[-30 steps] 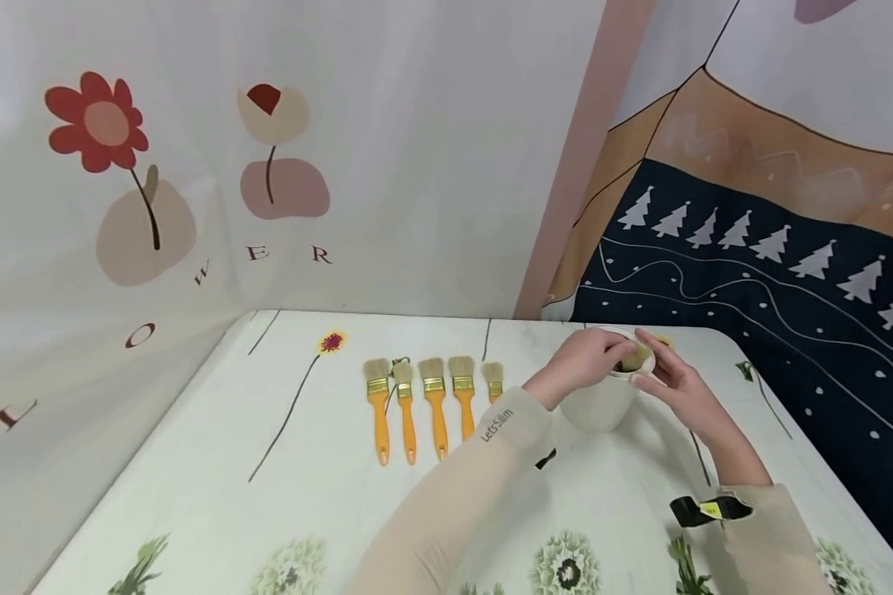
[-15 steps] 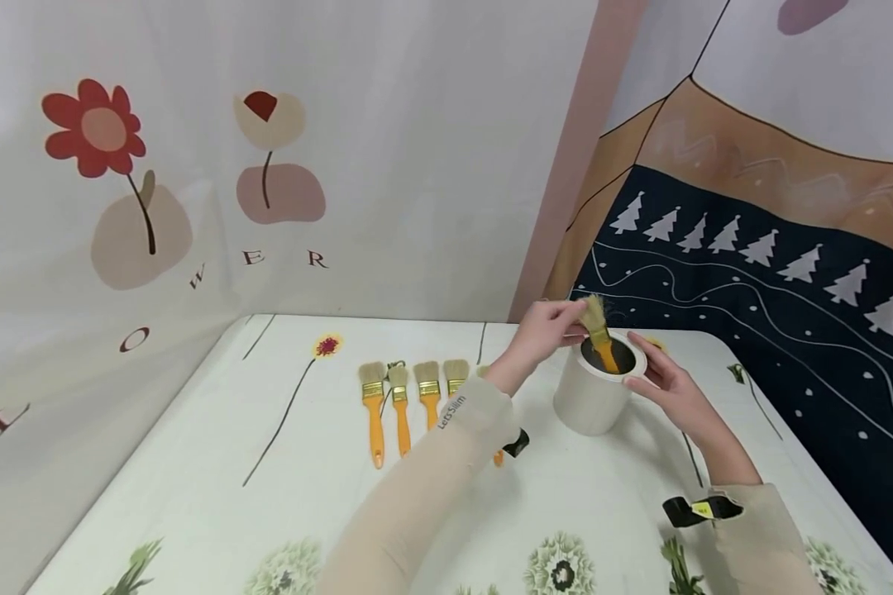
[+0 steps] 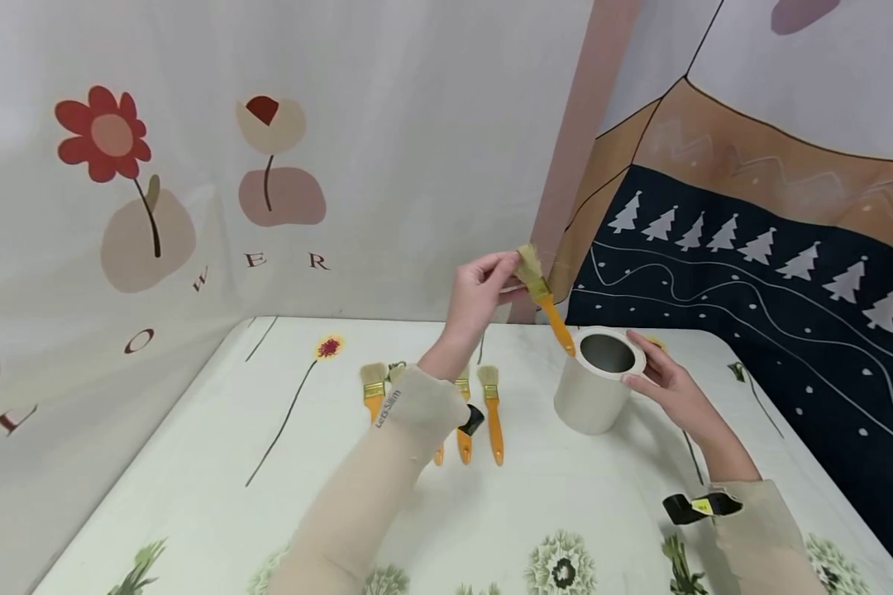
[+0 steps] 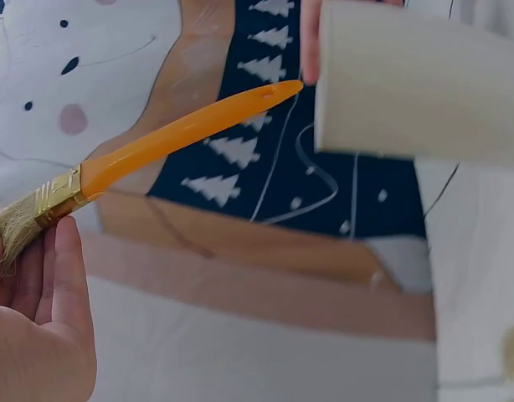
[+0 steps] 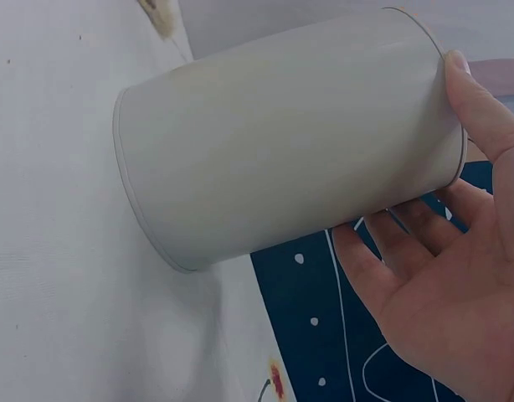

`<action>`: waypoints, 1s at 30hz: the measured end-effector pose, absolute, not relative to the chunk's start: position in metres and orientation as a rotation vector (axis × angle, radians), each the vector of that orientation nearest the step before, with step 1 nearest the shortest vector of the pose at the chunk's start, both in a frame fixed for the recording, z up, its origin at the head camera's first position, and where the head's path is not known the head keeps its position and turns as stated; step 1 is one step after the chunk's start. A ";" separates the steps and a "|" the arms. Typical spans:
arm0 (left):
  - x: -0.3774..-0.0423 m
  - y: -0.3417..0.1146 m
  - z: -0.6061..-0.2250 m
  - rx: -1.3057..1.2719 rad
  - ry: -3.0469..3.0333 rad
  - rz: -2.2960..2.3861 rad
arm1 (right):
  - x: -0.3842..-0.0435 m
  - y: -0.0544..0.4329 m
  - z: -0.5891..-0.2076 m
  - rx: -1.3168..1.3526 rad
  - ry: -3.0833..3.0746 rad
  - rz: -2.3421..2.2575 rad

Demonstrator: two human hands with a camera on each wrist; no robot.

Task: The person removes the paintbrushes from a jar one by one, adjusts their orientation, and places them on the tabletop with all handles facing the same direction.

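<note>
My left hand (image 3: 478,302) is raised over the back of the table and pinches a paintbrush (image 3: 556,324) by its pale bristles. The brush slants down to the right, and the tip of its orange handle overlaps the rim of a white cylindrical canister (image 3: 589,403) in the head view. That canister stands upright with its top uncovered and its dark inside showing. At its rim, my right hand (image 3: 671,387) grips the right side. In the right wrist view the thumb (image 5: 475,100) lies at the rim and the other fingers reach around the wall.
Several more orange-handled paintbrushes (image 3: 494,413) lie in a row left of the canister, partly hidden by my left sleeve (image 3: 365,479). A flower-printed white cloth (image 3: 610,512) covers the table. Printed curtains (image 3: 417,165) hang right behind its back edge.
The paintbrush has come up out of the canister, and my left hand has carried it up and to the left. My right hand has stayed on the canister's rim.
</note>
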State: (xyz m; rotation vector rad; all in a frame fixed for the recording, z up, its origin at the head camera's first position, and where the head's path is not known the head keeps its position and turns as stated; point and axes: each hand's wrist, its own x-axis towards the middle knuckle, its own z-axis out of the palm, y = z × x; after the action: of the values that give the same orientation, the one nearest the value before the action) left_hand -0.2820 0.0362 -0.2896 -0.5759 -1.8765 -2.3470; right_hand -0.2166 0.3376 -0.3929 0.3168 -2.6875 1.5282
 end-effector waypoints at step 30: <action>-0.288 -0.136 -0.309 -0.230 -2.149 -1.907 | -0.215 0.335 -0.392 0.361 -2.657 1.547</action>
State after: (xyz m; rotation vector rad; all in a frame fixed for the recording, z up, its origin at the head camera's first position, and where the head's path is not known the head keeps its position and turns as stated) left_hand -0.2881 -0.1359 -0.3093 -0.2295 -2.1492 -1.9066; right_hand -0.2148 0.3349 -0.3916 0.3608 -2.6567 1.5468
